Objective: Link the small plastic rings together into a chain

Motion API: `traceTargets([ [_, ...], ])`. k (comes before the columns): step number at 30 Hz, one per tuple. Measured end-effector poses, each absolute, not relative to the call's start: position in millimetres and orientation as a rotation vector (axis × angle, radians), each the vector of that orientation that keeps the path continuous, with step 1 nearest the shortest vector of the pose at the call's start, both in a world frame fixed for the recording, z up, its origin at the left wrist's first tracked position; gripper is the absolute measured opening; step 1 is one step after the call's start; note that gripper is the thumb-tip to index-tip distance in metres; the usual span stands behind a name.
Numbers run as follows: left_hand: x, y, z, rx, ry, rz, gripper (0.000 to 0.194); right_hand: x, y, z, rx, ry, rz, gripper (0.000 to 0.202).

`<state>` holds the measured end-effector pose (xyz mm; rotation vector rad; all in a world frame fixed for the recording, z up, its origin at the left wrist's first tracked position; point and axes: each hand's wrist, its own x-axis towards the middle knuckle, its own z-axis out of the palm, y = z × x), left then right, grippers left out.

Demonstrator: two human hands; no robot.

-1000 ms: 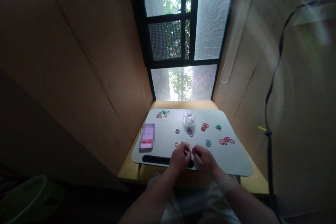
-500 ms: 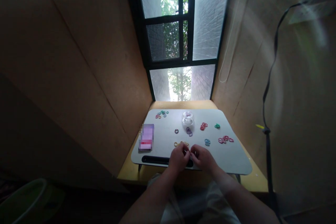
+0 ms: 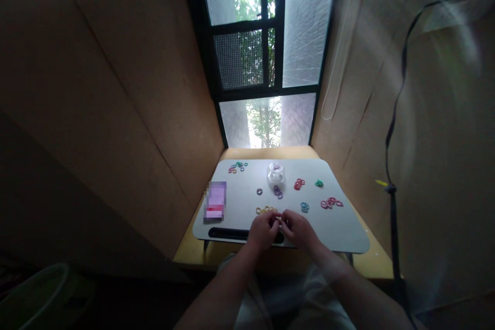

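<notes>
My left hand (image 3: 265, 229) and my right hand (image 3: 299, 228) meet over the near edge of the white lap table (image 3: 243, 196). Fingers of both are bent and pinched together, tips nearly touching. Whatever lies between them is too small and hidden to make out. Just beyond my left fingers is a group of yellow bands (image 3: 266, 210), small rings like hair ties, partly covered by the hand. Blue bands (image 3: 304, 207) lie beyond my right hand. Farther up are purple bands (image 3: 278, 192) and a single dark band (image 3: 259, 192).
Red bands (image 3: 299, 184), green bands (image 3: 318, 183) and pinkish-red bands (image 3: 331, 203) lie to the right. Mixed bands (image 3: 237, 167) sit at the far left. A clear round container (image 3: 276, 173) stands at the back. A blurred phone-like object (image 3: 215, 201) lies left, above a black slot (image 3: 228, 234).
Both hands stay pinched together in almost the same place, with a slight shift of the fingers. The view has tilted a little; the bands on the table look unmoved.
</notes>
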<state>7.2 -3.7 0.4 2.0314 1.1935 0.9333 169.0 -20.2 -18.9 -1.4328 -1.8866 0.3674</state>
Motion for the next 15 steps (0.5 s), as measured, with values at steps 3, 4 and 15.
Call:
traceTargets([
  [3,7.2,-3.6,1.5,2.037,1.204,0.929,0.02,169.2,-18.3,-20.8,-1.437,-1.856,0.374,0.011],
  [4,7.2,-3.5,1.5,2.039,1.211,0.923,0.018,169.2,-18.0,-20.8,-1.44,-1.846,0.374,0.011],
  [15,8.4,-2.6,-3.9,1.999,1.292,0.959,0.011,169.0,-19.3,-15.1,-1.465,-1.86,0.355,0.017],
])
